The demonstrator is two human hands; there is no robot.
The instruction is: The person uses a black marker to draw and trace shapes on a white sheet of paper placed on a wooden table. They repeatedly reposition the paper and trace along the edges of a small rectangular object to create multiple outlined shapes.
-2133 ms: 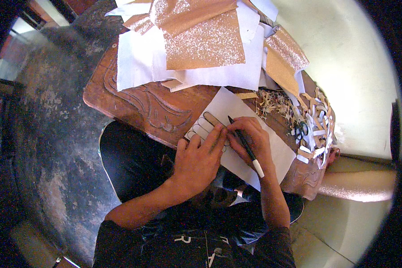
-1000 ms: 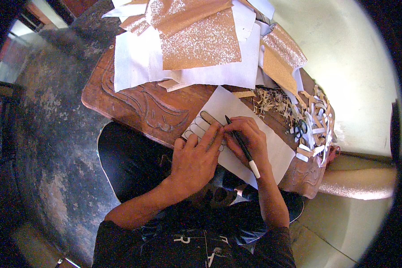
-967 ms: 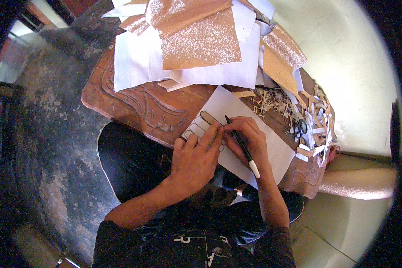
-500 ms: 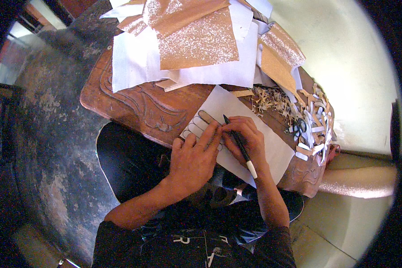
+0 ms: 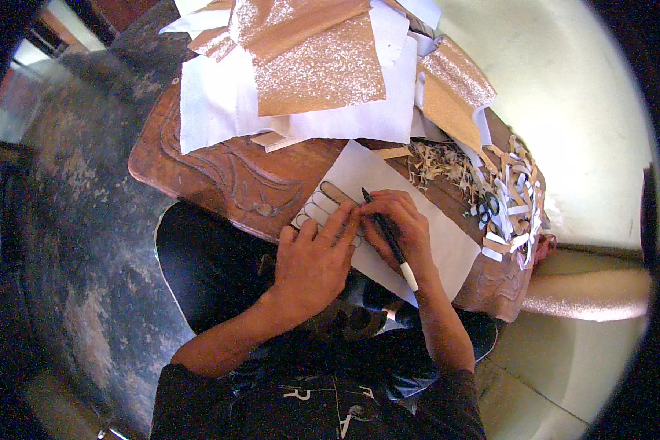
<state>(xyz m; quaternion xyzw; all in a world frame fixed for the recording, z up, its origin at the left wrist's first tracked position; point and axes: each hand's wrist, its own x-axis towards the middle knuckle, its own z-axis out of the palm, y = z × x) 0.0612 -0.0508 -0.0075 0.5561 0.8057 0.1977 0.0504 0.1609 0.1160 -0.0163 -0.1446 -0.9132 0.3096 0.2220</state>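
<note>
A white sheet (image 5: 440,246) lies aslant on the carved wooden table, and rounded outlines (image 5: 317,207) are drawn side by side near its left edge. Over them rests a narrow tan strip with a rounded end (image 5: 333,191). My left hand (image 5: 312,260) lies palm down with fingers stretched out, its fingertips pressing on the strip and sheet. In my right hand (image 5: 405,227) is a black marker pen with a white end (image 5: 397,253). Its dark end points up and away; the right fingertips meet the sheet beside my left index finger, partly hiding the strip's lower end.
Brown glittery sheets (image 5: 323,77) lie over white sheets (image 5: 213,110) at the table's far side. Along the right are thin shavings (image 5: 447,165), black-handled scissors (image 5: 488,210) and several cut strips (image 5: 519,209). The carved table edge (image 5: 220,180) curves at left. A glittery roll (image 5: 587,297) lies beyond the right.
The whole view has shifted slightly, so the table and sheets sit a little further left. Both hands keep nearly the same pose, the pen still in my right hand.
</note>
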